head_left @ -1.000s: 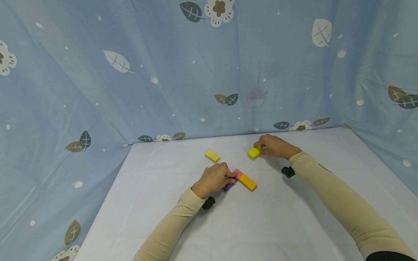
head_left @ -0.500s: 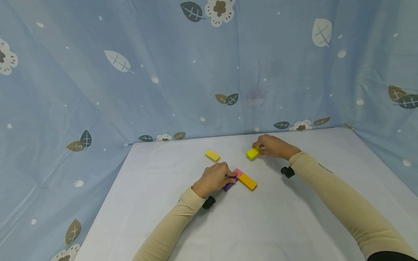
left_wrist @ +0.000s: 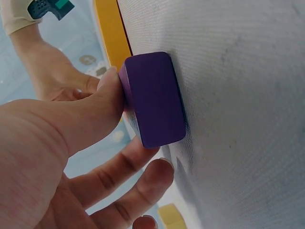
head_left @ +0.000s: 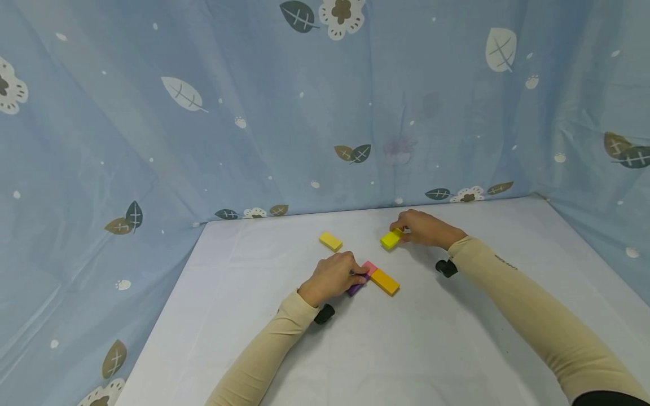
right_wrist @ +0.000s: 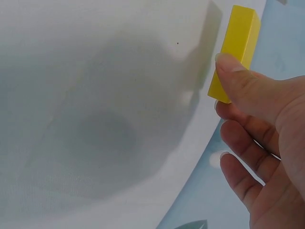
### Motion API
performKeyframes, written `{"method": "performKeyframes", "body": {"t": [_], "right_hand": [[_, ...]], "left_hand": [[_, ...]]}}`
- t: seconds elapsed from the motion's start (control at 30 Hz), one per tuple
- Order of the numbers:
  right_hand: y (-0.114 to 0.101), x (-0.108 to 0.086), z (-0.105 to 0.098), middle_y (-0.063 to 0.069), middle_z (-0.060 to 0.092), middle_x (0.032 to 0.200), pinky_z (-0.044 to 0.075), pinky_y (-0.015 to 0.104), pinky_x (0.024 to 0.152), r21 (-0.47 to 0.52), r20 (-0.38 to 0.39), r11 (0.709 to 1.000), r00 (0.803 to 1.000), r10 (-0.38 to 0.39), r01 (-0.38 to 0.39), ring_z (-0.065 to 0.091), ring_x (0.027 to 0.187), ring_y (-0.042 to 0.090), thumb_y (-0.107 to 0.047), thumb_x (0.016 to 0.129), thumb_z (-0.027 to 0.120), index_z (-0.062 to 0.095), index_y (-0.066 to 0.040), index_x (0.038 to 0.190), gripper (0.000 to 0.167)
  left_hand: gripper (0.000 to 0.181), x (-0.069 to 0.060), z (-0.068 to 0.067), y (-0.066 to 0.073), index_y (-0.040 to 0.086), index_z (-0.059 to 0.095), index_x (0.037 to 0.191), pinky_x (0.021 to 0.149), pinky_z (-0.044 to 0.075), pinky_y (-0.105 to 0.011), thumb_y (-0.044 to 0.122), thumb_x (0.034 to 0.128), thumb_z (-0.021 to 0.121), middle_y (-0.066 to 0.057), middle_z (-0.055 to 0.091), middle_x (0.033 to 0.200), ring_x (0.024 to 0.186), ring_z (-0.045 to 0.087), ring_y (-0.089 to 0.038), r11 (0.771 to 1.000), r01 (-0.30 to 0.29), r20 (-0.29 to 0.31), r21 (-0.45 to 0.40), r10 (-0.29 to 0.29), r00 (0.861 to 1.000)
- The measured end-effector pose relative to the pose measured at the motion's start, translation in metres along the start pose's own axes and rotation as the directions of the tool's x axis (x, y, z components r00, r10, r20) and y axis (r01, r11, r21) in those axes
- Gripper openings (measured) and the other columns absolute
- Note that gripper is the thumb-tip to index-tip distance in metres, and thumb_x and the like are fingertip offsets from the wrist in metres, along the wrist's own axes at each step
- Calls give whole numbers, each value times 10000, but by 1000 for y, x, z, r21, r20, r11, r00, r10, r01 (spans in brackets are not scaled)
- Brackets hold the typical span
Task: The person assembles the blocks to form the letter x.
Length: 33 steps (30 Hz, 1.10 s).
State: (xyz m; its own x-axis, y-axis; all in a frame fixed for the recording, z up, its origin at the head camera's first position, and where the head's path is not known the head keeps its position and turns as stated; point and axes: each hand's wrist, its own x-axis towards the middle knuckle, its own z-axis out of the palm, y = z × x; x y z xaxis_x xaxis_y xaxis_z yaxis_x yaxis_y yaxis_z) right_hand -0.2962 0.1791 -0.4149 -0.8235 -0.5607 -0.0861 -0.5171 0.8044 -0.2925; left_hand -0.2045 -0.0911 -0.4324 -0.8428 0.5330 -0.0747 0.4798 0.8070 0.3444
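Observation:
My left hand (head_left: 332, 276) pinches a purple block (left_wrist: 155, 100) between thumb and fingers, low at the white tabletop. Against its far end lies a pink block (head_left: 370, 267), partly hidden by the fingers. An orange block (head_left: 385, 282) touches the pink one and slants down to the right. Farther back on the right, my right hand (head_left: 425, 228) pinches a bright yellow block (head_left: 391, 239) by one end. In the right wrist view, thumb and forefinger grip that yellow block (right_wrist: 238, 43), its shadow beside it on the cloth.
A pale yellow block (head_left: 330, 242) lies alone behind the left hand. The white tabletop (head_left: 406, 349) is bounded at the back and sides by a blue patterned curtain (head_left: 254, 141). Small black devices are strapped at both wrists.
My right hand has moved slightly left and nearer with the bright yellow block. The left hand and the other blocks stay where they were.

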Motion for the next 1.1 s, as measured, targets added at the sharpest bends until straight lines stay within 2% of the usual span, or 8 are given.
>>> {"method": "performKeyframes", "body": {"t": [0.6,1.1], "right_hand": [[-8,-2,0,71,715,1132,552,453,986,-4,9,999,999,-33,33,639,1052,260,-93,900,798,756,-109,1249,352],[-7,-4,2,77,713,1172,546,459,1015,7,0,999,999,-37,37,642,1105,270,-105,899,802,744,-102,1276,381]], "left_hand": [[344,-1,-1,0,262,726,1282,555,424,-246,353,950,744,12,719,1035,706,508,-91,1000,0,7,5,0,1000],[347,0,0,-1,278,716,1287,566,422,-245,358,951,741,23,714,1055,729,514,-83,1000,6,16,-1,-6,1000]]}}
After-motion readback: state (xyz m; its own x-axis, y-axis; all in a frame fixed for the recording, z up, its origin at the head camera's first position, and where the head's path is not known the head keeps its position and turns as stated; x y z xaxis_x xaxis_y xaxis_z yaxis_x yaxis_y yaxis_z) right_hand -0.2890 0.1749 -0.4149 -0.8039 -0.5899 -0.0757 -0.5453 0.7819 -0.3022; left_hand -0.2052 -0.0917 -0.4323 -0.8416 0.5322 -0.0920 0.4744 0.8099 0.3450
